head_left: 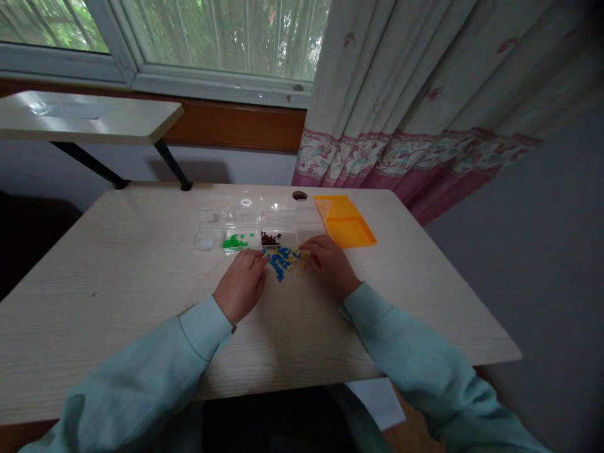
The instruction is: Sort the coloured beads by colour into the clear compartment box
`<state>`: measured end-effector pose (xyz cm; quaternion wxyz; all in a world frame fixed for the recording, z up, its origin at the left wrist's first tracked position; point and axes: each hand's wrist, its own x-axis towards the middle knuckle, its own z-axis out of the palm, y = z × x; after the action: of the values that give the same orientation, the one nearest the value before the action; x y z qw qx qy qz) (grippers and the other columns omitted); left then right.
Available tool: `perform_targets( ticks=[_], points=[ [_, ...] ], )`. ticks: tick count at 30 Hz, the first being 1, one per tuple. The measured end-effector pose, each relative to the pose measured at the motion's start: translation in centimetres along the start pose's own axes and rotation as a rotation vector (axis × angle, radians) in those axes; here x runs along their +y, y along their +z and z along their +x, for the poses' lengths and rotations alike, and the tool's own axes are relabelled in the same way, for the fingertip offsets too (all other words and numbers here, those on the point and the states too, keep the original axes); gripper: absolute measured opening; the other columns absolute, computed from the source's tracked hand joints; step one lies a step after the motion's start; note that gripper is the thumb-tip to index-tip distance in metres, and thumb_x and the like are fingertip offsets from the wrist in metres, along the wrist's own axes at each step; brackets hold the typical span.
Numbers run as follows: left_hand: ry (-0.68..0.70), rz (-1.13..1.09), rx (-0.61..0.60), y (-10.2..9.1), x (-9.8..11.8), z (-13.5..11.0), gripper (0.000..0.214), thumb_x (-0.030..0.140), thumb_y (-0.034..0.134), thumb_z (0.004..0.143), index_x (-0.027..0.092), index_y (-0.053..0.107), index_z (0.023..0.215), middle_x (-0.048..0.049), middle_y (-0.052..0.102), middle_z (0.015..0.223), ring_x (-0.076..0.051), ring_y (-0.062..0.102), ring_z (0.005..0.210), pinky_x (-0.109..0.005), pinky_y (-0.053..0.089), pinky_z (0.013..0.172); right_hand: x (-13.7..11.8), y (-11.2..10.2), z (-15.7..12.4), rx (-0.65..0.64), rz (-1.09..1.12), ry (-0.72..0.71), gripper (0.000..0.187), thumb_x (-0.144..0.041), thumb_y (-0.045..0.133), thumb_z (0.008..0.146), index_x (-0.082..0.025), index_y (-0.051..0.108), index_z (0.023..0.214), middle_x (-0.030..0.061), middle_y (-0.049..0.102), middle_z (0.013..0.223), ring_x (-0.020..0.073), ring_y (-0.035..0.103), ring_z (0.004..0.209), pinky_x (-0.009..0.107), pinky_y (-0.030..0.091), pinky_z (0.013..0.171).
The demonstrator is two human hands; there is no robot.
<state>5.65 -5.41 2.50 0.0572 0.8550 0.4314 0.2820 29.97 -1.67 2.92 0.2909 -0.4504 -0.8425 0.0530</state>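
A loose pile of small blue pieces (279, 263) mixed with small yellow pieces (293, 254) lies on the table between my hands. My left hand (243, 280) is at the pile's left edge, fingers pinched together; what they hold, if anything, is too small to name. At the right edge, my right hand (326, 261) has its fingers closed by the yellow pieces, their grip likewise unclear. Just beyond the pile is a clear plastic compartment box (257, 217). Green pieces (234, 241) sit in one front compartment and dark red-brown pieces (270, 239) in the one beside it.
An orange tray (348, 223) lies right of the box. Behind it the wooden table (141, 270) has a round cable hole (299, 195). A raised shelf (94, 116) on dark legs stands at the back left. The curtain (377, 126) hangs behind the right side.
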Motion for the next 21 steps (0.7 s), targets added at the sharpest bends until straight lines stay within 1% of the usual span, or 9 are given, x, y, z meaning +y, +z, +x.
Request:
perform_targets(
  ticks=[5,9,14,17,21],
  points=[
    [0.018,-0.03,0.001,1.4,-0.1,-0.3,0.037,0.018,0.046,0.088,0.017,0.049,0.124,-0.0147,0.049,0.128,-0.027,0.043,0.123,-0.052,0.042,0.103,0.3,0.3,-0.5,-0.022,-0.008,-0.037,0.032,-0.006,0.049,0.08,-0.017,0.066,0.104,0.01,0.063,0.1,0.0214,0.056,0.096,0.04,0.049,0.088],
    [-0.007,-0.049,-0.008,2.2,0.1,-0.7,0.04,0.02,0.046,0.089,0.016,0.045,0.128,-0.0168,0.044,0.135,-0.028,0.038,0.13,-0.054,0.039,0.106,0.1,0.4,-0.6,-0.063,0.002,-0.041,0.03,-0.008,0.05,0.083,-0.017,0.066,0.106,0.0102,0.065,0.104,0.0209,0.057,0.098,0.04,0.049,0.09],
    [-0.036,-0.039,-0.051,2.5,0.5,-0.9,0.042,0.025,0.046,0.09,0.016,0.042,0.131,-0.0164,0.038,0.141,-0.029,0.031,0.136,-0.055,0.036,0.109,0.1,0.6,-0.7,-0.099,-0.013,-0.059,0.035,-0.007,0.049,0.082,-0.017,0.062,0.113,0.0103,0.063,0.108,0.0216,0.055,0.102,0.041,0.047,0.093],
    [-0.046,-0.029,-0.071,2.4,0.6,-0.9,0.042,0.027,0.045,0.091,0.016,0.042,0.131,-0.0161,0.038,0.142,-0.029,0.031,0.136,-0.054,0.035,0.11,-0.2,0.7,-0.7,-0.108,-0.022,-0.071,0.035,-0.007,0.05,0.082,-0.016,0.062,0.114,0.0116,0.062,0.109,0.0223,0.054,0.104,0.042,0.046,0.094],
    [-0.044,-0.023,-0.073,2.3,0.6,-1.0,0.044,0.027,0.047,0.09,0.017,0.041,0.132,-0.0155,0.038,0.142,-0.029,0.032,0.136,-0.054,0.035,0.11,-1.1,0.9,-0.7,-0.125,0.017,-0.114,0.035,-0.008,0.049,0.084,-0.017,0.061,0.115,0.0119,0.062,0.11,0.0228,0.053,0.105,0.044,0.047,0.094]
  ],
)
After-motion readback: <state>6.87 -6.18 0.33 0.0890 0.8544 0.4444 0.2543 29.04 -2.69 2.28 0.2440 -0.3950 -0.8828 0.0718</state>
